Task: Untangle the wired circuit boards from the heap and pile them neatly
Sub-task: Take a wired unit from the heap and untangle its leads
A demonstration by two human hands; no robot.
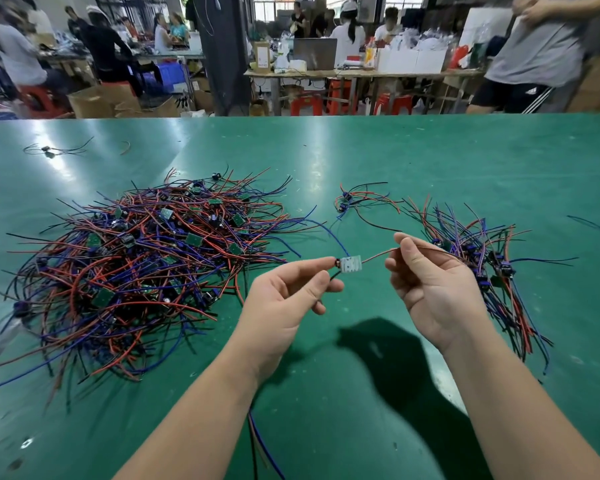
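A big tangled heap (142, 258) of small green circuit boards with red, blue and black wires lies on the left of the green table (395, 161). On the right lies a tidier pile (482, 261) of the same boards. Between them, above the table, my left hand (284, 306) pinches one small circuit board (351, 264) by its end, its pale side facing me. My right hand (430, 285) pinches that board's red wire (378, 255) between thumb and fingers. A blue wire runs from the board back toward the heap.
A small bundle of two or three wired boards (354, 200) lies behind my hands. One stray board with wires (49, 150) sits far left at the back. Loose wires hang off the near edge below my left forearm. People work at benches beyond the table.
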